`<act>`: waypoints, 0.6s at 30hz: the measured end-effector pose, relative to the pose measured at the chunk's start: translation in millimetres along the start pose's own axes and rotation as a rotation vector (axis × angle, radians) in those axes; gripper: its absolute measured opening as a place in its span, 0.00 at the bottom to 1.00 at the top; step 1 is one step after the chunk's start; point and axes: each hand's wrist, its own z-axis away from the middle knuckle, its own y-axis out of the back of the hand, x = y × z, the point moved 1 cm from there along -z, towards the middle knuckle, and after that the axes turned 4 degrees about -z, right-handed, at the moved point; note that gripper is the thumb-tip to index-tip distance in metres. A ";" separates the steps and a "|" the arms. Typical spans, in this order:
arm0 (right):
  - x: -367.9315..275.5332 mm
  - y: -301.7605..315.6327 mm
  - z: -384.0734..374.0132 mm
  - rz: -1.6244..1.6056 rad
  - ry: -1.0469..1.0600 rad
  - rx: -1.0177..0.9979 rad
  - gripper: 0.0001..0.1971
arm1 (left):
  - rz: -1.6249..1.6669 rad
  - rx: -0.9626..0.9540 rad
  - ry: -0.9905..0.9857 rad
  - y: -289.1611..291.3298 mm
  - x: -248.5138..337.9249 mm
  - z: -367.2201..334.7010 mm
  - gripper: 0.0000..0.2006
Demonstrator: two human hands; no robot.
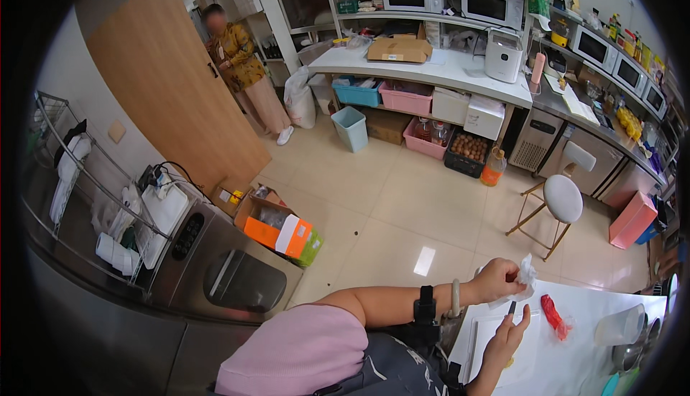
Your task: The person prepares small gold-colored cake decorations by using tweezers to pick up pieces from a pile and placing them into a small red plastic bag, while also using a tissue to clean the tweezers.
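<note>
White, crumpled and thin: a wad (529, 272) pinched in the left hand (496, 281) beside the white worktop (575, 297).

The left thumb and fingers are closed on the wad, which sticks out past the fingertips; it looks feather-light, soft and limp, likely easy to tear, so a gentle hold on the bunched middle should suit it better than a loose edge. Just below, the right hand (505, 340) has a finger raised near a slim dark object (512, 308); at this size I cannot tell whether it is gripped. Farther out lie a red plastic bag (552, 317), a translucent tub (619, 325) and, beyond the worktop, a padded stool (563, 198).
</note>
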 end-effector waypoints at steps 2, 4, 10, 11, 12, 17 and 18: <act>4.8 5.4 6.4 0.066 -0.148 -0.148 0.22 | 0.029 0.080 0.034 13.4 -5.0 -9.5 0.07; 15.2 7.2 8.3 -0.137 -0.220 -0.101 0.22 | 0.062 0.135 0.049 14.7 0.6 -16.5 0.07; 11.0 2.0 -7.8 -0.653 -0.233 0.126 0.21 | 0.312 -0.182 0.085 -27.0 -6.1 6.2 0.07; 14.2 3.3 -12.9 -0.652 -0.204 0.118 0.19 | 0.367 -0.217 0.138 -33.3 -5.8 9.8 0.07; 10.8 3.8 -15.1 -0.655 -0.177 0.103 0.17 | 0.419 -0.246 0.194 -37.1 -2.2 13.2 0.07; -3.1 6.0 -10.5 -0.649 -0.146 0.229 0.08 | 0.378 -0.279 0.139 -38.6 2.0 14.1 0.08; 3.1 9.6 -11.6 -0.658 -0.127 0.213 0.07 | 0.375 -0.274 0.137 -38.2 3.5 13.9 0.07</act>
